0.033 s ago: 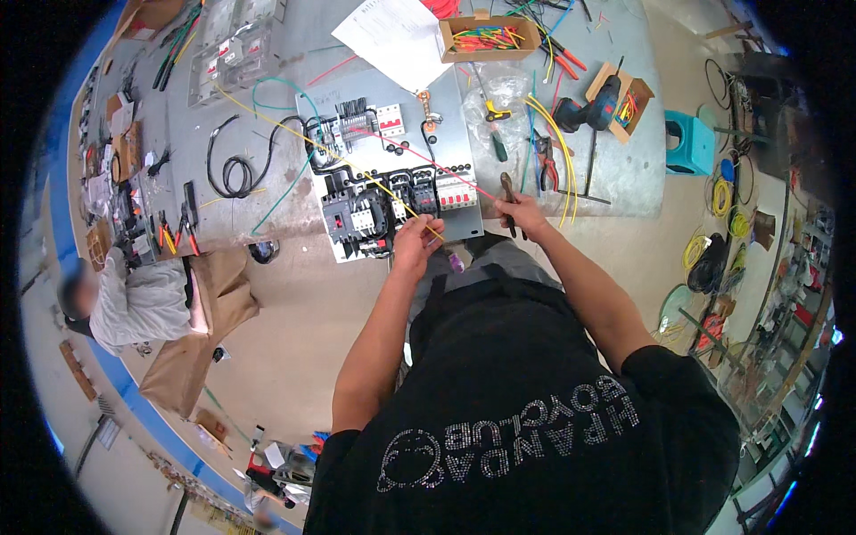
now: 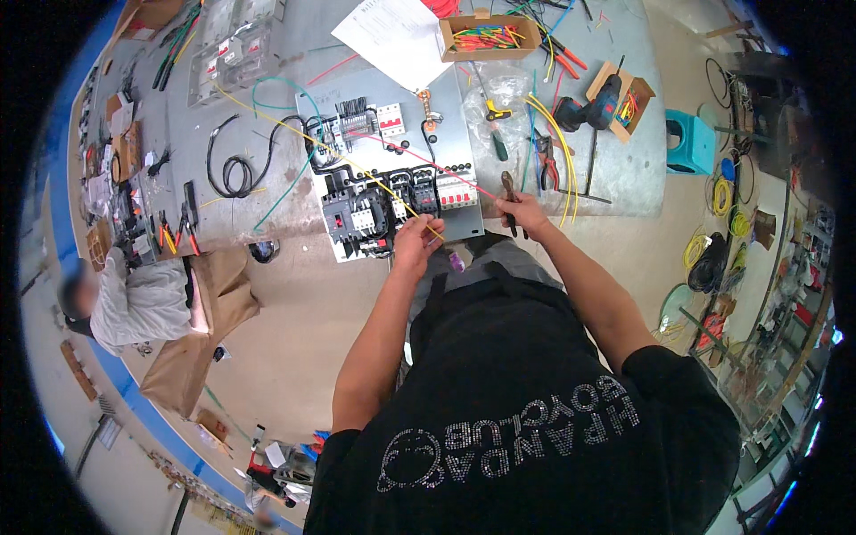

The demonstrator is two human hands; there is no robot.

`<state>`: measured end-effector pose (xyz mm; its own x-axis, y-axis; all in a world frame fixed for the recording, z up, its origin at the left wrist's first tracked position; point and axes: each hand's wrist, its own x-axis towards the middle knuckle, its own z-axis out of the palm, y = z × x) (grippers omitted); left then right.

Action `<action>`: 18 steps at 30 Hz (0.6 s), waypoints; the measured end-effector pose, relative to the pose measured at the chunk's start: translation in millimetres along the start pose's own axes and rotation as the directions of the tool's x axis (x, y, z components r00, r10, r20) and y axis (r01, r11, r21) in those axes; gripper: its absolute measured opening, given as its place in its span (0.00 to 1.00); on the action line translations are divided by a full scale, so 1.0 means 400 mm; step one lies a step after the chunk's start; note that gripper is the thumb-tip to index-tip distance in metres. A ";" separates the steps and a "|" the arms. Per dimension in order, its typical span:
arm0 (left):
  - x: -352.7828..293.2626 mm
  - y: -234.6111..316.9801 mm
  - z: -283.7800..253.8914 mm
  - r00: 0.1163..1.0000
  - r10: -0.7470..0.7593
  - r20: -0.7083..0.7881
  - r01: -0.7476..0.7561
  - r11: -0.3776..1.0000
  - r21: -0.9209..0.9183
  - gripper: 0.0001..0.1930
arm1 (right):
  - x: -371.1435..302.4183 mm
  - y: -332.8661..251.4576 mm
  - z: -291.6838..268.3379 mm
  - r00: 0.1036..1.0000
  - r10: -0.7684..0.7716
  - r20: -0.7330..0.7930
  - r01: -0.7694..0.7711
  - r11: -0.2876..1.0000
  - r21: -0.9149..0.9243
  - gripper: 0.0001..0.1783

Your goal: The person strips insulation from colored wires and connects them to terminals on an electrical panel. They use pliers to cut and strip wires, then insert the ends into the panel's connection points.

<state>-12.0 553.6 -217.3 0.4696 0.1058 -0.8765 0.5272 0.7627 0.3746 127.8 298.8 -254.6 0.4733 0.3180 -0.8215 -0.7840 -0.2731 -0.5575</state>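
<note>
My left hand (image 2: 417,244) is closed, pinching a thin yellow wire (image 2: 357,169) near its free end. The wire runs slantwise over a metal panel (image 2: 426,134) fitted with breakers, terminal blocks and contactors. In my right hand (image 2: 526,218) is a pair of dark pliers (image 2: 509,189), its head pointing away from me. A red wire (image 2: 419,159) stretches from the terminal block (image 2: 352,125) down to the pliers; I cannot tell whether the jaws grip it. A row of white breakers with red levers (image 2: 456,193) lies between my hands and the panel's middle.
Right of the panel lie red-handled pliers (image 2: 547,165), a yellow wire bundle (image 2: 560,134) and a cordless drill (image 2: 593,109). An open carton of coloured pieces (image 2: 489,52) and paper (image 2: 392,40) are at the back. A coiled black cable (image 2: 236,174) and a person (image 2: 143,299) are left.
</note>
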 end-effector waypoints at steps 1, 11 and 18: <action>0.005 -0.004 0.002 1.000 -0.005 -0.001 0.005 1.000 0.012 0.11 | 0.000 -0.008 -0.007 1.000 -0.011 0.018 0.011 1.000 -0.012 0.09; 0.014 0.003 -0.014 0.999 -0.038 0.003 0.038 0.998 -0.049 0.11 | 0.086 -0.013 -0.033 0.998 -0.006 -0.060 -0.006 0.980 -0.199 0.12; 0.011 -0.003 -0.035 0.999 -0.050 0.016 0.051 0.997 -0.063 0.12 | 0.121 -0.001 -0.042 0.993 0.038 -0.116 -0.061 0.976 -0.207 0.10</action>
<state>-20.4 562.2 -225.9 0.4535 0.0574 -0.8894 0.5048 0.8059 0.3093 157.7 299.1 -296.2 0.4867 0.2005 -0.8503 -0.7113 -0.4741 -0.5189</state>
